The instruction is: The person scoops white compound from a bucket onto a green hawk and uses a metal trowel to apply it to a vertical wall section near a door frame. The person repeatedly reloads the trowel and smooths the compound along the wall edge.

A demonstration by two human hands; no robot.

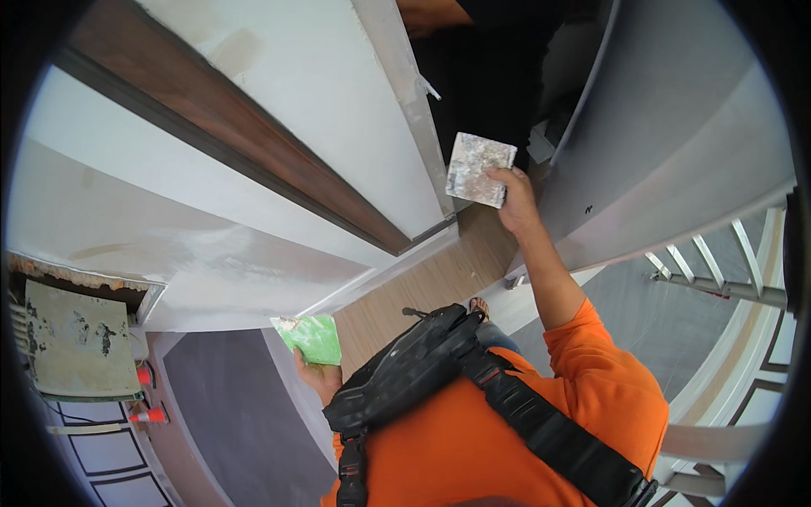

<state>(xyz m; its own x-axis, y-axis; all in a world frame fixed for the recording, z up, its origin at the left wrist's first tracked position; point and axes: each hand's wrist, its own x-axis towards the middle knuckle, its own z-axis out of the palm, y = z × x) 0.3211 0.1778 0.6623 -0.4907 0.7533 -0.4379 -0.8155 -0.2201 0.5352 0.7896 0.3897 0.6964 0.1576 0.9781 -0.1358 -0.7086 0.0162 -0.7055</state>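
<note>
My right hand (518,198) is raised ahead of me. Its thumb and fingers are closed on the edge of a square putty spreader (476,169) crusted with white and grey filler. The spreader is near the end edge of a white wall (325,93) and looks apart from it, though contact is hard to judge. Lower and to the left, my left hand (319,376) grips a bright green putty spreader (314,340). A small lump of whitish putty (289,324) sits at its upper left corner.
Dark wood trim (253,127) runs along the wall. A grey curved panel (667,127) stands at right, with a metal ladder (718,270) beyond. Another person's arm (435,15) shows at the top. Orange cones (150,415) and a stained board (80,342) are at left.
</note>
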